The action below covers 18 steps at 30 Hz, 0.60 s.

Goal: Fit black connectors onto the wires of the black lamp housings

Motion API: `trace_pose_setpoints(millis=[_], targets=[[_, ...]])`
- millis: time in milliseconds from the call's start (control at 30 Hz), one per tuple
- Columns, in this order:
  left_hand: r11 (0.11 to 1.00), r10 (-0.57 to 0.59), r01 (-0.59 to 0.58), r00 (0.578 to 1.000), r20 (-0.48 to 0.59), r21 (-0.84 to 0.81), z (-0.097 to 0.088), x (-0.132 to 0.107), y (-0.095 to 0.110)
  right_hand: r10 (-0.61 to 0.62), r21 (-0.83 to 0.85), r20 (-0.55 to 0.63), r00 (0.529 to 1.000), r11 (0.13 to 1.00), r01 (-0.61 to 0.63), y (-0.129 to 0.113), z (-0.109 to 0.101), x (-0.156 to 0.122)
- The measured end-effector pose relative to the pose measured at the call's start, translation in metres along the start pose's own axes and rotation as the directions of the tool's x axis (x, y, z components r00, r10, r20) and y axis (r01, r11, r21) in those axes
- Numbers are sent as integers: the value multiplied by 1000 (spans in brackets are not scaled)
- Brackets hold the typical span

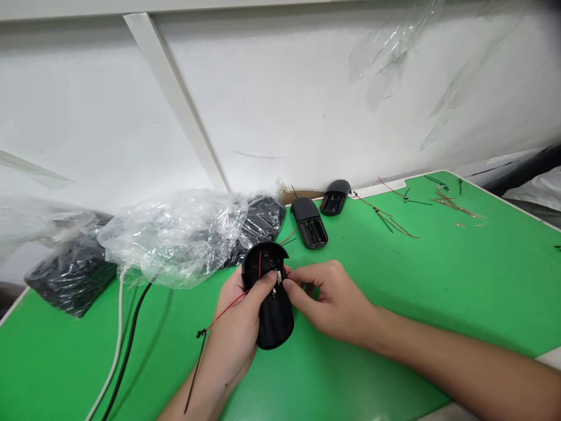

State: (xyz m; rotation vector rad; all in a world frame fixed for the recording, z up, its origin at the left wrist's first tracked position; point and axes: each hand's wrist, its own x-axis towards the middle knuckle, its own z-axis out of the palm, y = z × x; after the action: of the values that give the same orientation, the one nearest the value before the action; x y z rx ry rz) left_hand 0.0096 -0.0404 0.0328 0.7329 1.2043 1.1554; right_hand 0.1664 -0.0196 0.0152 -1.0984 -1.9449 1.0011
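Observation:
A black plastic housing (275, 324), rounded and hollow, lies in my left hand (245, 316), whose thumb presses on small metal pieces inside it. A thin red wire (225, 310) runs out over that hand to a small black connector and a black wire (195, 374) hanging across the wrist. My right hand (326, 295) is at the housing's right edge, thumb and forefinger pinched close together; whatever sits between the fingertips is too small to make out.
Two similar black housings with open battery bays, one nearer (313, 231) and one farther (335, 199), lie behind my hands. Loose red and black wires (394, 222) are scattered to the right. Clear plastic bags (175, 234) with black parts line the wall; cables (127, 351) cross the green table (372, 374).

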Motion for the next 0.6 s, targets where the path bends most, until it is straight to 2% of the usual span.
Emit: trace_pose_setpoints(millis=[267,600], targets=[[1000,-10,10,1000,12,-4,3,0,-3,-111,-74,-46,993,991,107,2,1,-1],[992,-101,94,992,-78,-80,6,-6,-4,-158,-95,-142,977,985,146,0,6,-6]])
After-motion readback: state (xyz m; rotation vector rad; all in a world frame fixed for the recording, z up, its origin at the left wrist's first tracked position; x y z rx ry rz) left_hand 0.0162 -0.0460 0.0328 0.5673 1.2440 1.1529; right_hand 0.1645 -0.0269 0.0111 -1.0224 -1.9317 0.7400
